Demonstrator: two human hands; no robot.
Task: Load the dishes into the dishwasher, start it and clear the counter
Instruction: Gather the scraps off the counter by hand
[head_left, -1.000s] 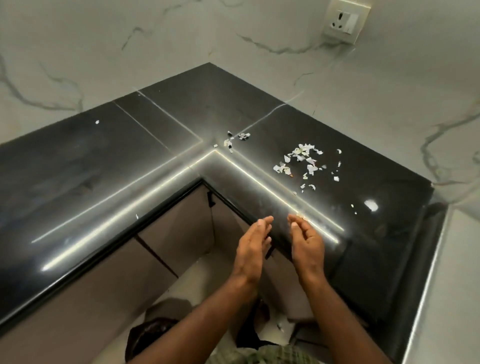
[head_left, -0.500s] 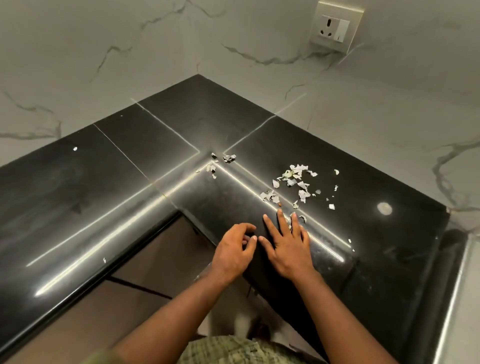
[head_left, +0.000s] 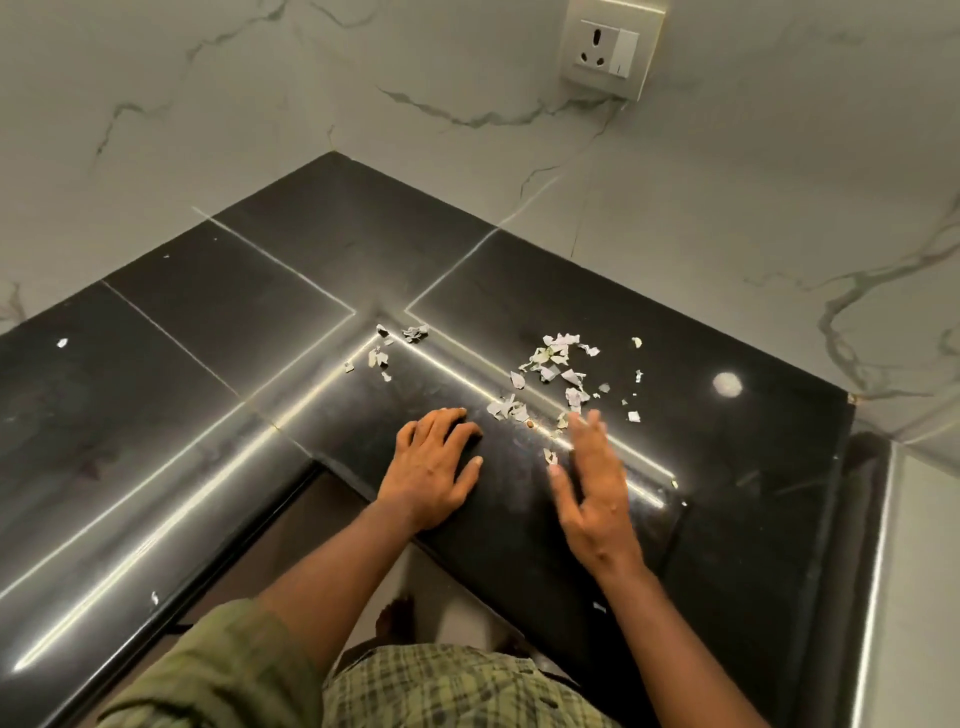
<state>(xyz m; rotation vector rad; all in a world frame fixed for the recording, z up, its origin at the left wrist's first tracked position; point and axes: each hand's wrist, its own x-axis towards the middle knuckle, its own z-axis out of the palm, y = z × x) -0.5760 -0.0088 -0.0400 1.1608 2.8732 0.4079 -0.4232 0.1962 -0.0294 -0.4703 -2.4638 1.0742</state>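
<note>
1. Left hand (head_left: 436, 467) flat on surface (head_left: 727, 493), fingers spread, steadying me.
2. Right hand (head_left: 592, 483) on edge, fingers straight, holding nothing, ready to sweep.
3. Scraps (head_left: 556, 369) scattered just beyond, toward far right.

Scraps (head_left: 558, 366) lay on counter (head_left: 291, 291) just beyond right hand (head_left: 592, 483) fingertips; smaller bits (head_left: 387, 345) beyond left hand (head_left: 434, 467) fingers; socket (head_left: 608, 52) on wall behind.

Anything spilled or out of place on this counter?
Yes. Torn pale scraps lie scattered on the black counter ahead of the right hand, with a smaller cluster at the inner corner and stray bits further left. The left hand rests on the counter.
</note>
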